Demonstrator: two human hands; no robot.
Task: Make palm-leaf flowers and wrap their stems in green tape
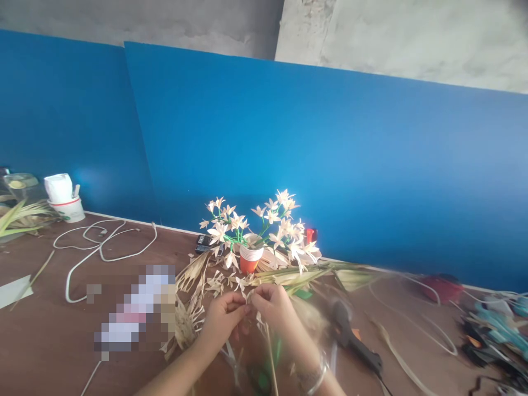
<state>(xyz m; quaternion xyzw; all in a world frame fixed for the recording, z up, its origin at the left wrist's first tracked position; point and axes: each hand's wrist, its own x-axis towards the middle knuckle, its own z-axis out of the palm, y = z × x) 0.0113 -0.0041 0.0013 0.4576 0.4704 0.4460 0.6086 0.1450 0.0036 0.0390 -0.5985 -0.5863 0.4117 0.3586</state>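
My left hand (225,319) and my right hand (277,313) meet over the middle of the table, fingertips pinched together on a small pale strip of dried husk (248,297); the fingers hide most of it. Just beyond them stands a red and white paper cup (251,259), from which green stems spread to both sides with cream husk flowers (238,221). Loose pale petals (216,283) lie at its foot. A dark glue gun (355,336) rests to the right of my right wrist, slightly blurred.
Dried husks (187,324) lie left of the hands, and long leaves (350,275) to the right. A white cable (99,247) loops over the brown table (37,352). Tangled dark and teal items (495,330) sit far right. Behind rises a blue partition (330,154).
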